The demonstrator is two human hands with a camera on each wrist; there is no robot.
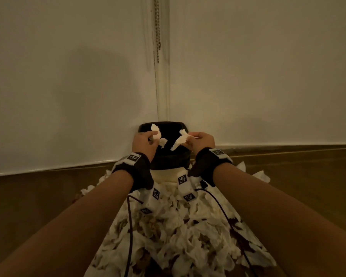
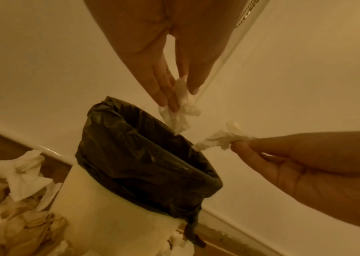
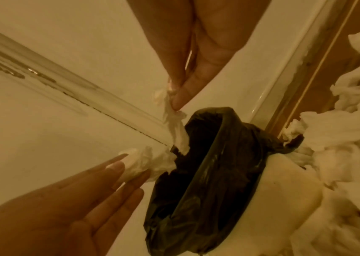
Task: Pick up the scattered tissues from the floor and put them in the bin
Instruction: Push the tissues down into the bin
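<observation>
Two crumpled tissues over bin

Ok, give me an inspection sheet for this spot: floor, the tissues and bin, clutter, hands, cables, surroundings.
Surface: wooden floor, largely buried in tissue near the bin.
Job's things: white bin lined with a black bag; heap of scattered tissues in front of it.
Clutter: nothing seen.
Grippers: left hand pinches a tissue over the opening; right hand pinches another tissue there.
Cables: dark cables trail from both wrist units.
Surroundings: pale wall corner, hanging bead chain.
</observation>
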